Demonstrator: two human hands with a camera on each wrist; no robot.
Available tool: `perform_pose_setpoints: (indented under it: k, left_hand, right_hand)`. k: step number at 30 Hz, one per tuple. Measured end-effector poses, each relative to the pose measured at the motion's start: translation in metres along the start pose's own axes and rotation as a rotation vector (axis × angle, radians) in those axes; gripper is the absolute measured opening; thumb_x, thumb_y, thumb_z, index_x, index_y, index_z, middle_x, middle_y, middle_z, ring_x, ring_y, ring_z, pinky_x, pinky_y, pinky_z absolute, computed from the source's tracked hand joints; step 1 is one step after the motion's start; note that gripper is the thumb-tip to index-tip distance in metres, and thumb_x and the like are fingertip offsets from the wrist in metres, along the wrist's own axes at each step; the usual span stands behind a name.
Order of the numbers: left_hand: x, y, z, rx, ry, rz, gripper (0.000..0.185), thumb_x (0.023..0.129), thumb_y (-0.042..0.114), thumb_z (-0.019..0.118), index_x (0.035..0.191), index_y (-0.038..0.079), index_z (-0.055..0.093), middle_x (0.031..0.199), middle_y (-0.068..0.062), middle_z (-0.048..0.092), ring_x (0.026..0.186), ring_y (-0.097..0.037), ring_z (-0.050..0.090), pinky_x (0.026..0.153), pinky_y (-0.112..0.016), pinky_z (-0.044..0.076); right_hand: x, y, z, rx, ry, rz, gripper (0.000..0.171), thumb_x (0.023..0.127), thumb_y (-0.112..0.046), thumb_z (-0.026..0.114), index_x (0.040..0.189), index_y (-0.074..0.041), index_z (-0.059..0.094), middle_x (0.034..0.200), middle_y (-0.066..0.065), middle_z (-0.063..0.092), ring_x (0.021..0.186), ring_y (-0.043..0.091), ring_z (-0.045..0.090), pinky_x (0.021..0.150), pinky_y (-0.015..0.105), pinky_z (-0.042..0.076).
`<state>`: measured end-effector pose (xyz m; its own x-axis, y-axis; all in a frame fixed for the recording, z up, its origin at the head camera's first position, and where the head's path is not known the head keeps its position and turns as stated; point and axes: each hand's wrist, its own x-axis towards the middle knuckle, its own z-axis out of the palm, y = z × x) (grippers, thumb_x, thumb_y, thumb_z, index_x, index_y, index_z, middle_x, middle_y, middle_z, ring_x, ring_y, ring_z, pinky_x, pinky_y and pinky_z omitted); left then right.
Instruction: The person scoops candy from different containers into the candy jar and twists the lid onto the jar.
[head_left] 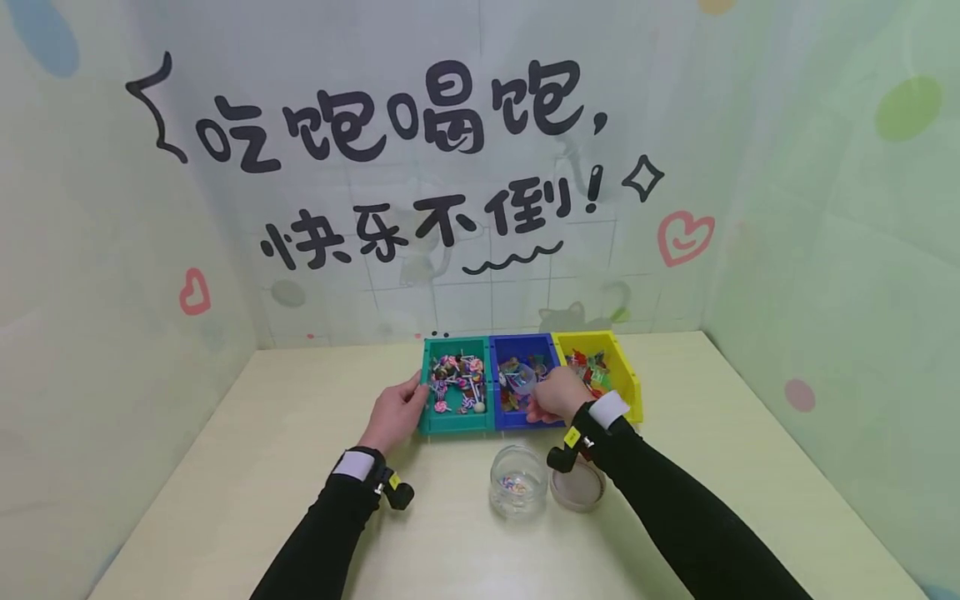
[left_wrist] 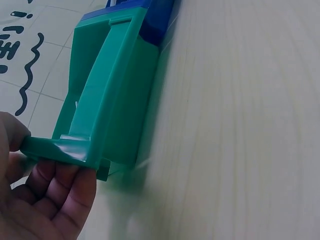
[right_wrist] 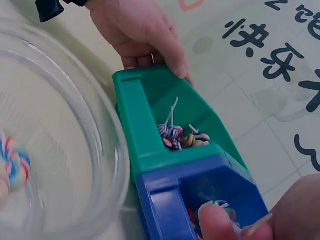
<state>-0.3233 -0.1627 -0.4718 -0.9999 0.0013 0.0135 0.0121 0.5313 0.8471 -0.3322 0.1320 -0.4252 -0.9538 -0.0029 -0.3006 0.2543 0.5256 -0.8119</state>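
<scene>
Left hand — fingers curled, gripping green bin's 9 o'clock wall. Right hand over blue bin — fingers curled down among the candy, hold cannot be told.

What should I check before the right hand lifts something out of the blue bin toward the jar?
1. Left hand holds the green bin by its corner: ok.
2. Right hand is inside the blue bin: ok.
3. Right hand really has a piece pinched: cannot tell, the fingers hide it.
4. Jar is open, its lid lying beside it: ok.
5. Jar has room left, only a few pieces at the bottom: ok.
6. Yellow bin sits against the blue one: ok.
</scene>
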Motion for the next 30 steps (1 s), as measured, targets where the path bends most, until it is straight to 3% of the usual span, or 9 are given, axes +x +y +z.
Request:
perform_pose_setpoints:
  k: [4, 6, 8, 12, 16, 23, 26, 30]
  left_hand:
    - [-0.001, -0.004, 0.000, 0.002, 0.014, 0.003, 0.056, 0.117, 0.034, 0.050, 0.167, 0.011, 0.043, 0.166, -0.018, 0.053, 0.130, -0.037, 0.059, 0.064, -0.032, 0.041]
    - [-0.002, -0.005, 0.000, 0.011, 0.018, 0.006, 0.056, 0.116, 0.034, 0.051, 0.167, 0.011, 0.043, 0.164, -0.019, 0.055, 0.130, -0.036, 0.060, 0.071, -0.032, 0.044]
    - [-0.003, -0.005, 0.000, 0.016, 0.011, 0.003, 0.056, 0.116, 0.035, 0.050, 0.167, 0.011, 0.043, 0.165, -0.018, 0.054, 0.135, -0.034, 0.060, 0.078, -0.032, 0.046]
    - [-0.003, -0.004, 0.001, 0.006, -0.002, -0.005, 0.056, 0.117, 0.035, 0.050, 0.168, 0.012, 0.041, 0.171, -0.015, 0.045, 0.142, -0.033, 0.055, 0.077, -0.034, 0.047]
    - [-0.003, -0.001, 0.001, -0.006, 0.005, 0.001, 0.057, 0.117, 0.035, 0.049, 0.168, 0.012, 0.041, 0.171, -0.014, 0.044, 0.159, -0.037, 0.046, 0.092, -0.039, 0.050]
    - [-0.003, 0.001, 0.000, -0.030, 0.003, -0.009, 0.057, 0.118, 0.035, 0.048, 0.169, 0.014, 0.040, 0.172, -0.014, 0.044, 0.158, -0.039, 0.047, 0.109, -0.046, 0.054]
    - [-0.004, 0.001, 0.000, -0.030, 0.003, 0.000, 0.057, 0.118, 0.034, 0.049, 0.169, 0.012, 0.040, 0.172, -0.015, 0.043, 0.164, -0.038, 0.035, 0.130, -0.055, 0.042]
    - [-0.006, 0.001, 0.000, -0.026, 0.003, 0.003, 0.057, 0.118, 0.035, 0.048, 0.169, 0.011, 0.040, 0.173, -0.016, 0.042, 0.164, -0.039, 0.036, 0.132, -0.058, 0.037]
  right_hand:
    - [0.002, -0.004, 0.009, 0.020, 0.014, 0.014, 0.030, 0.114, -0.016, 0.056, 0.106, 0.005, 0.074, 0.079, 0.007, 0.079, 0.057, 0.010, 0.072, 0.050, 0.019, 0.051]
    - [-0.002, -0.002, 0.008, 0.038, 0.028, 0.012, 0.032, 0.115, -0.019, 0.054, 0.107, 0.005, 0.074, 0.079, 0.006, 0.077, 0.058, 0.010, 0.071, 0.050, 0.019, 0.049]
    - [-0.009, 0.003, 0.006, 0.060, 0.040, -0.003, 0.035, 0.116, -0.020, 0.053, 0.105, 0.005, 0.074, 0.077, 0.004, 0.074, 0.058, 0.009, 0.069, 0.050, 0.019, 0.048]
    - [-0.025, 0.017, -0.005, 0.133, 0.036, -0.050, 0.038, 0.118, -0.021, 0.049, 0.106, 0.006, 0.072, 0.076, 0.002, 0.066, 0.060, 0.009, 0.064, 0.053, 0.020, 0.044]
    - [-0.036, 0.027, -0.019, 0.194, 0.028, -0.082, 0.038, 0.119, -0.026, 0.047, 0.114, 0.006, 0.068, 0.079, 0.000, 0.062, 0.066, 0.011, 0.060, 0.058, 0.023, 0.039]
    - [-0.043, 0.039, -0.036, 0.260, 0.042, -0.086, 0.039, 0.120, -0.030, 0.044, 0.122, 0.004, 0.063, 0.084, 0.001, 0.056, 0.074, 0.016, 0.056, 0.056, 0.022, 0.034]
    - [-0.045, 0.041, -0.040, 0.265, 0.046, -0.098, 0.039, 0.120, -0.029, 0.043, 0.123, 0.004, 0.063, 0.085, 0.002, 0.056, 0.074, 0.017, 0.055, 0.055, 0.021, 0.034]
    - [-0.047, 0.042, -0.045, 0.258, 0.048, -0.107, 0.039, 0.120, -0.029, 0.043, 0.123, 0.004, 0.063, 0.085, 0.002, 0.055, 0.073, 0.017, 0.055, 0.055, 0.021, 0.034]
